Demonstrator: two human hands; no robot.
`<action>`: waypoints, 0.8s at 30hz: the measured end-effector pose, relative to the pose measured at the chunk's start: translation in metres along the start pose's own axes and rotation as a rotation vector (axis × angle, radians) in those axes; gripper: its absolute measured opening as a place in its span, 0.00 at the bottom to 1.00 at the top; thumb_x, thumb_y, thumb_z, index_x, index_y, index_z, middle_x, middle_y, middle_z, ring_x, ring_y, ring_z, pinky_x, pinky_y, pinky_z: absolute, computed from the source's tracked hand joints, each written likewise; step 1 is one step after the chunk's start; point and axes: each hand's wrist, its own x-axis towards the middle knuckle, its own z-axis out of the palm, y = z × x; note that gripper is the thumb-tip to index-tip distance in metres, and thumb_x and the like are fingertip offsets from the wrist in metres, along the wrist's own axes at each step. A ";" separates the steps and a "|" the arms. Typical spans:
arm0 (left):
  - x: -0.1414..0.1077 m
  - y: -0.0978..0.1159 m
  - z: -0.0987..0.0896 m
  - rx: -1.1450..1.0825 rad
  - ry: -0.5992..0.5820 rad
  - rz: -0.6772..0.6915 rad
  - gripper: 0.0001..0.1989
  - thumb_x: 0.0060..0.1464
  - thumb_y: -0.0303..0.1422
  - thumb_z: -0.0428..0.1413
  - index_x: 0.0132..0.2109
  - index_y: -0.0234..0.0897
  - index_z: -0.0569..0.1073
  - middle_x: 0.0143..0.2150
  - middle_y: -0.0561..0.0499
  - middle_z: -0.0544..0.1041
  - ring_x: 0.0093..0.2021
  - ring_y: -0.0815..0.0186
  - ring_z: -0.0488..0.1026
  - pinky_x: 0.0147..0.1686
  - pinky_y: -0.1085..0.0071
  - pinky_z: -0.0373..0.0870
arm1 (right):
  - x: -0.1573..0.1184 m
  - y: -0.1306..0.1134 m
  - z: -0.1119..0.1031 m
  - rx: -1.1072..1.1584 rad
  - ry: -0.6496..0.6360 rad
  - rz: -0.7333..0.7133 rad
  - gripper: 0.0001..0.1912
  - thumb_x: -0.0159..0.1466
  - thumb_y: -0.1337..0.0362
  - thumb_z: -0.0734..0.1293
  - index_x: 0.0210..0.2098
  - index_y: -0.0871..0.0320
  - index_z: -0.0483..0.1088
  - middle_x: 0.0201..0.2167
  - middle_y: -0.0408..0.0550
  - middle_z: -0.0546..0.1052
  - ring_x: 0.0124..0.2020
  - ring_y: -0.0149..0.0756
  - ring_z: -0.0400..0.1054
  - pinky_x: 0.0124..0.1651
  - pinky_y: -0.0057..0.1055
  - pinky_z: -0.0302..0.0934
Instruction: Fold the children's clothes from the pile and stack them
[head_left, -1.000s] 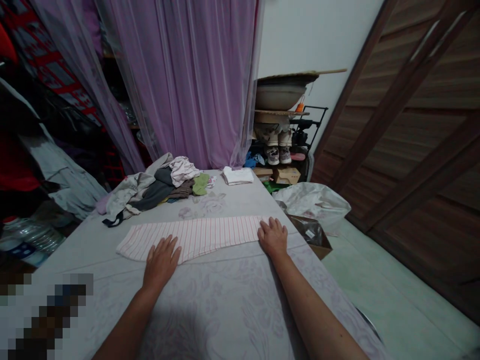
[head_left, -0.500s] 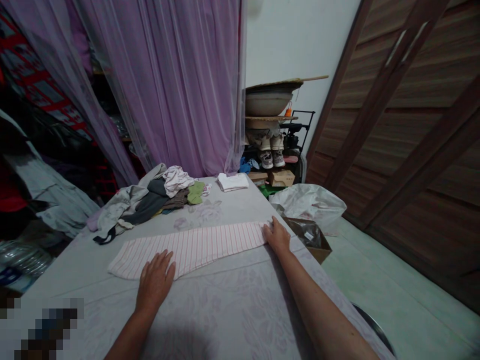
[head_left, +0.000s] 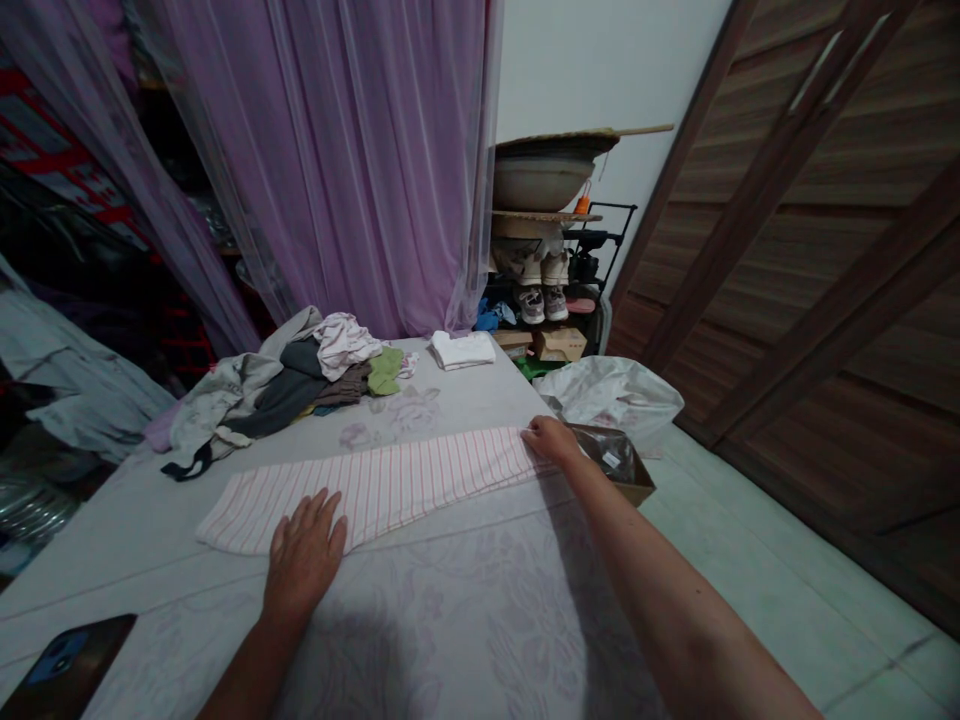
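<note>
A pair of white trousers with pink stripes lies folded lengthwise in a long strip across the bed. My left hand rests flat on the lower edge of its wider part, fingers stretched out. At the narrow right end, my right hand has its fingers closed on the leg's hem. The fingertips there are partly hidden by the hand itself.
A heap of crumpled clothes lies at the bed's far left, and a folded white cloth at the far edge. A phone lies front left. Beside the bed stand an open carton, a plastic bag and a shoe rack.
The view has shifted slightly, and the phone now shows clearly at lower left. My right hand's fingers have closed more on the hem; my left hand stays flat on the cloth.
</note>
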 end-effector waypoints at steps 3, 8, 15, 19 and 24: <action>-0.001 0.001 -0.001 -0.002 -0.010 -0.006 0.25 0.64 0.36 0.40 0.63 0.37 0.67 0.67 0.45 0.64 0.68 0.55 0.57 0.66 0.52 0.51 | -0.001 -0.001 0.002 -0.012 -0.001 0.021 0.16 0.63 0.57 0.63 0.44 0.58 0.76 0.44 0.53 0.79 0.45 0.40 0.71 0.43 0.28 0.58; -0.001 0.002 -0.003 -0.004 -0.013 0.004 0.25 0.64 0.36 0.41 0.64 0.36 0.66 0.67 0.45 0.64 0.68 0.54 0.57 0.65 0.51 0.51 | -0.006 0.000 0.000 -0.026 0.005 0.011 0.16 0.64 0.58 0.62 0.45 0.56 0.76 0.47 0.53 0.78 0.48 0.41 0.70 0.46 0.29 0.58; -0.002 0.004 -0.004 -0.010 0.005 -0.004 0.25 0.64 0.36 0.40 0.63 0.36 0.67 0.67 0.44 0.64 0.68 0.54 0.57 0.65 0.51 0.51 | -0.013 -0.002 -0.007 0.021 0.039 0.050 0.17 0.65 0.58 0.60 0.47 0.58 0.74 0.43 0.53 0.79 0.44 0.41 0.71 0.42 0.29 0.58; -0.003 0.004 -0.005 -0.015 0.019 0.007 0.25 0.64 0.35 0.40 0.63 0.36 0.67 0.67 0.44 0.64 0.68 0.54 0.57 0.65 0.52 0.51 | -0.013 -0.001 -0.010 0.072 0.056 0.092 0.15 0.65 0.59 0.60 0.47 0.56 0.73 0.41 0.50 0.79 0.41 0.40 0.71 0.39 0.28 0.57; -0.003 0.002 -0.003 -0.035 0.014 0.008 0.24 0.64 0.35 0.41 0.63 0.37 0.67 0.66 0.44 0.65 0.67 0.55 0.58 0.65 0.51 0.51 | -0.005 -0.003 -0.010 0.149 0.082 0.110 0.16 0.66 0.56 0.59 0.46 0.55 0.72 0.40 0.49 0.79 0.40 0.38 0.71 0.38 0.28 0.57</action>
